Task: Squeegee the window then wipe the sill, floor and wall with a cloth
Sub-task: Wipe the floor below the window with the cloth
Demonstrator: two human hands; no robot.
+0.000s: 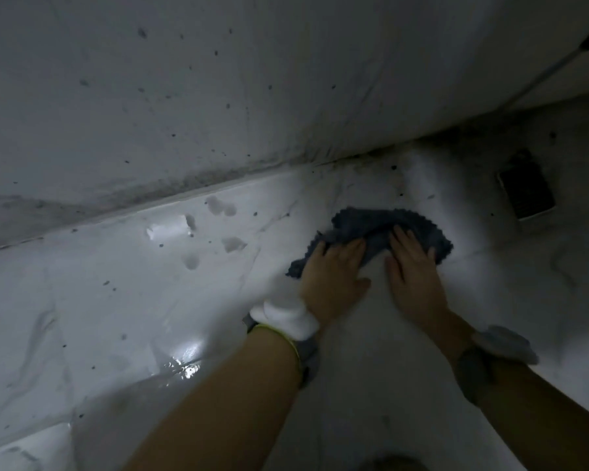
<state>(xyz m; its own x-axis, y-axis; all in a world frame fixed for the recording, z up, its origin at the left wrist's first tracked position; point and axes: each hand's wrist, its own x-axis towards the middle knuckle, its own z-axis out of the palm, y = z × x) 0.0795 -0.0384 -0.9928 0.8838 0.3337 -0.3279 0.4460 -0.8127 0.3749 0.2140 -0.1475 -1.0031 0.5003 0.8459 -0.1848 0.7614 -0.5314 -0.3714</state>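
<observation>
The blue-grey microfibre cloth (361,222) is lying bunched on the wet tiled floor (150,300), just short of the wall (184,96) at twelve o'clock, with the floor drain (526,185) towards three o'clock. The left grip (334,277) and right grip (413,270) are both pressing on it, fingers spread nearly flat, clasping nothing. It is looking soft, light and limp (heavier if soaked), so pressing on its middle folds is probably serving better than pinching an edge.
</observation>
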